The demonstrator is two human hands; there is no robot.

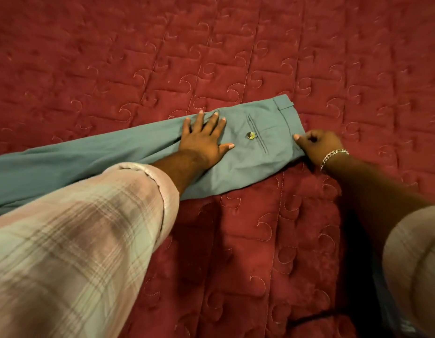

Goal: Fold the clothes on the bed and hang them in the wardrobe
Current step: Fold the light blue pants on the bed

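A: Left hand [203, 139] lies flat on the trousers [138, 152], fingers straight and spread, palm pressing the cloth just left of the back pocket [259, 136]. It grips nothing.

B: Right hand [317, 145]?

A: At the waistband end. Fingers curled, thumb tip on the edge of the cloth. Looks like a pinch on the waistband [288, 118], but the fingertips are tucked under the hand, so how much cloth they hold is hidden.

B: Position of the trousers?

A: Teal-grey, lying lengthwise across the bed [236, 57], on a red quilted bedspread with stitched swirls. Waistband to the right, legs running left. One pocket button [250, 135] shows. A belt loop [283, 103] shows near the top right corner.

B: Anything cut off?

A: The leg ends leave the picture at the left edge. The left plaid sleeve [77, 240] covers the lower stretch of the legs, so their near edge there cannot be read. Whether one leg lies exactly on the other, cannot tell.

B: Other notes?

A: Chain bracelet [333, 156] on the right wrist. Lower right corner is dark and blurred; a pale rolled sleeve [414, 259] shows there, little else legible.
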